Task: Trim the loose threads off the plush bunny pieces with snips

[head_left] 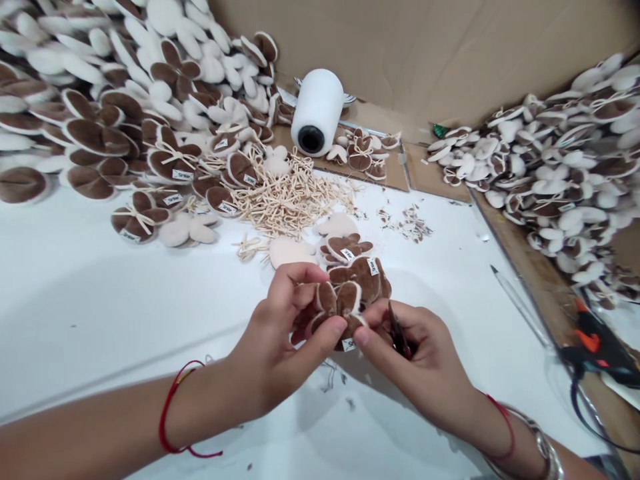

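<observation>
Between my two hands is a small brown plush bunny patch (336, 304) with a pale fuzzy edge and a white label at its lower side. My left hand (287, 333) pinches it from the left, thumb on its face. My right hand (413, 350) grips its lower right edge with thumb and finger. Dark-bladed snips (399, 330) sit in that same hand, their handle mostly hidden by the palm. Just beyond my fingers lie labelled brown patches (363, 279) and a pale patch (293, 253).
Cream bows (295, 200) are heaped mid-table before a white thread cone (320, 110). Piles of plush patches rise at left (100, 127) and right (555, 173). Tweezers (520, 303) and a black-and-orange glue gun (600, 343) lie at right. Scraps (413, 223) dot the tabletop.
</observation>
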### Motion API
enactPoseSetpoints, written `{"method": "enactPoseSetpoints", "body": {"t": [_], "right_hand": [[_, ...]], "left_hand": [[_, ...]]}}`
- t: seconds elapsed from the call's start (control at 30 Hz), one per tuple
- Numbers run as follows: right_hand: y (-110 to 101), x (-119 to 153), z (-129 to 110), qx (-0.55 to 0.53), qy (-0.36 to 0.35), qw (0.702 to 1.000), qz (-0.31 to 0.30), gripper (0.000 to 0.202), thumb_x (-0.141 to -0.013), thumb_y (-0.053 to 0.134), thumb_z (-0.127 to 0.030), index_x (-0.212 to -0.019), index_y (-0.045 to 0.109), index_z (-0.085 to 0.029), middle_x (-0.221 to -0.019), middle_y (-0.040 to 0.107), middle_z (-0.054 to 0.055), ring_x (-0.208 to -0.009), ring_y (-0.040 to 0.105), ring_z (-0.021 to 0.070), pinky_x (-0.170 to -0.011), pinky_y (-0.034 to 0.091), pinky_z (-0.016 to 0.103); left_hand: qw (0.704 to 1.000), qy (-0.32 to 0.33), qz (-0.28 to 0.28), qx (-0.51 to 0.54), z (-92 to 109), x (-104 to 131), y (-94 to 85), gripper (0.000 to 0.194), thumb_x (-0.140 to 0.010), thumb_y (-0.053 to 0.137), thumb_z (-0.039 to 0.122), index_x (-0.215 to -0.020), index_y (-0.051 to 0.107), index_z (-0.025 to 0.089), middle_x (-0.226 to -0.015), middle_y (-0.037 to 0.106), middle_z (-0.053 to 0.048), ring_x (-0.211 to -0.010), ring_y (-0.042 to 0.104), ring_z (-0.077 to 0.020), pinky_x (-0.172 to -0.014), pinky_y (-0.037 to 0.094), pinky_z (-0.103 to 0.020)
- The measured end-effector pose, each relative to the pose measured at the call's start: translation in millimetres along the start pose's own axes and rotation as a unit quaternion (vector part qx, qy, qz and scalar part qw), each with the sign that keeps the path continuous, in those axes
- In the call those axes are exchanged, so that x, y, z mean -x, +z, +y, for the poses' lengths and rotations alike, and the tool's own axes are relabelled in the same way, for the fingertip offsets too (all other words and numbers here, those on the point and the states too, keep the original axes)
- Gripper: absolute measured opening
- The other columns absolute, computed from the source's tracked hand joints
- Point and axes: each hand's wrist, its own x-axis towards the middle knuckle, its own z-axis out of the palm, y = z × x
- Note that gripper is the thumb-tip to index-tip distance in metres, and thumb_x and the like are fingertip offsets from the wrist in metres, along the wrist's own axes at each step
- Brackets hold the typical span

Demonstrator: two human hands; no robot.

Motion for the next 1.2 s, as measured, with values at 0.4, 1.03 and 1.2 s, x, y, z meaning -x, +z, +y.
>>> {"method": "enactPoseSetpoints", "body": {"t": [0.4, 1.03, 1.2], "right_hand": [[-2, -10, 1, -0.245, 0.147, 0.956, -0.060, 0.037, -0.079, 0.073, -0.043, -0.065, 0.047, -0.020, -0.035, 0.032, -0.013, -0.029, 0.018, 0.0030, -0.029, 0.015, 0.017], [-2, -8, -3, -0.260, 0.135, 0.955, -0.033, 0.032, -0.069, 0.081, -0.023, -0.061, 0.051, -0.018, -0.038, 0.036, -0.013, -0.030, 0.025, 0.0013, -0.029, 0.019, 0.013], [-2, -9, -1, -0.276, 0.129, 0.950, -0.062, 0.029, -0.075, 0.075, -0.027, -0.063, 0.050, -0.019, -0.037, 0.036, -0.013, -0.030, 0.023, 0.0025, -0.029, 0.020, 0.013]], "left_hand": [[0.999, -0.025, -0.018, 0.022, 4, 1, 1.6, 0.015, -0.097, 0.044, 0.022, -0.107, 0.036, 0.029, -0.062, 0.040, 0.008, -0.043, 0.043, -0.0091, -0.035, 0.035, -0.019], [0.998, -0.028, -0.040, 0.038, 6, 1, 0.4, 0.021, -0.097, 0.043, 0.013, -0.106, 0.047, 0.031, -0.074, 0.049, 0.006, -0.056, 0.043, -0.0074, -0.051, 0.038, -0.017], [0.992, -0.051, -0.066, 0.099, 4, 1, -1.8, 0.016, -0.099, 0.042, 0.020, -0.107, 0.047, 0.033, -0.071, 0.045, 0.006, -0.057, 0.046, -0.0074, -0.053, 0.043, -0.016]]}}
